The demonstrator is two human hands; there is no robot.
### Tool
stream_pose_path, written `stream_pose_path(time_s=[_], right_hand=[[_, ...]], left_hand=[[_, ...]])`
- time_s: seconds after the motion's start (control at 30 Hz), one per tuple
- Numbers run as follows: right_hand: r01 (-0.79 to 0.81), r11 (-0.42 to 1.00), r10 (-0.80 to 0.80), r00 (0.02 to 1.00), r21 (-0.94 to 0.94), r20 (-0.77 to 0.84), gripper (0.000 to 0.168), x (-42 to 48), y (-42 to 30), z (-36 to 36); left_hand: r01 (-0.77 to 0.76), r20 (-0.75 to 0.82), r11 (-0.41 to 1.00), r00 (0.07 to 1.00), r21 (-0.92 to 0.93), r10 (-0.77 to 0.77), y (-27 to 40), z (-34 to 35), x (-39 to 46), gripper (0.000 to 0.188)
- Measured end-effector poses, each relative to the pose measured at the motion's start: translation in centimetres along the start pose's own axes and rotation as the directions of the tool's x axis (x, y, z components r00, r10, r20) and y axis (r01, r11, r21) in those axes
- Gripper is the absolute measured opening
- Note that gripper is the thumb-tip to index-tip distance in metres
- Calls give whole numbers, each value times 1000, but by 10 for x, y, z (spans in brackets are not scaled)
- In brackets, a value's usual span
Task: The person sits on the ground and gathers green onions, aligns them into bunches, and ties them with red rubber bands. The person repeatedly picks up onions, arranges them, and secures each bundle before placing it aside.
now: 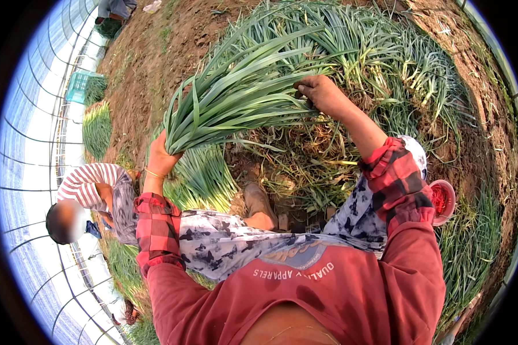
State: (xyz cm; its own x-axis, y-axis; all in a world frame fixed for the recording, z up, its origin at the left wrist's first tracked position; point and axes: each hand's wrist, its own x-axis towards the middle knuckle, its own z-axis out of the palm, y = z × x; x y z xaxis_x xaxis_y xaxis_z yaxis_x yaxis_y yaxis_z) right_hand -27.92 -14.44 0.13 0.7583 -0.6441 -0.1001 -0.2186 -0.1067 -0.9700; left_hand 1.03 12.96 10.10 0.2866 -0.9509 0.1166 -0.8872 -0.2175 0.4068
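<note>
My left hand [162,155] is closed around the lower end of a thick bunch of leek-like greens [237,95]. The long flat leaves fan up and to the right; their base is hidden in the fist. At the far end of the bunch, my right hand [323,95] has its thumb and fingers closed at the leaf tips. Below the left hand lies a neat bundle of the same greens [209,174], pale stalks towards me. Beyond the right hand spreads a large loose heap of greens [371,47], some with pale stalks and roots showing.
Leaf trimmings and roots [311,172] litter the soil between my legs. At right stands a pink bucket [442,202] with red strands inside. A person in a striped top [95,185] bends at left. Further off are a teal crate [77,86] and stacked greens [97,131] along the plastic greenhouse wall.
</note>
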Motion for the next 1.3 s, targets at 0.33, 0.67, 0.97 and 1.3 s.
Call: stream_pose_path(time_s=[0.33, 0.67, 0.97, 1.3], right_hand=[[-310, 818, 203, 944, 484, 261, 28, 10, 20, 10], [-56, 958, -13, 972, 282, 236, 41, -6, -16, 4], [47, 941, -109, 980, 336, 166, 30, -2, -15, 11], [16, 958, -46, 994, 285, 98, 18, -5, -20, 8]], left_hand=[[-69, -69, 995, 995, 69, 73, 4, 0, 0, 46], [-1, -49, 1000, 999, -18, 1, -7, -3, -6, 46], [12, -27, 1000, 1000, -18, -12, -6, -3, -5, 45], [82, 63, 996, 995, -46, -79, -4, -2, -2, 49]])
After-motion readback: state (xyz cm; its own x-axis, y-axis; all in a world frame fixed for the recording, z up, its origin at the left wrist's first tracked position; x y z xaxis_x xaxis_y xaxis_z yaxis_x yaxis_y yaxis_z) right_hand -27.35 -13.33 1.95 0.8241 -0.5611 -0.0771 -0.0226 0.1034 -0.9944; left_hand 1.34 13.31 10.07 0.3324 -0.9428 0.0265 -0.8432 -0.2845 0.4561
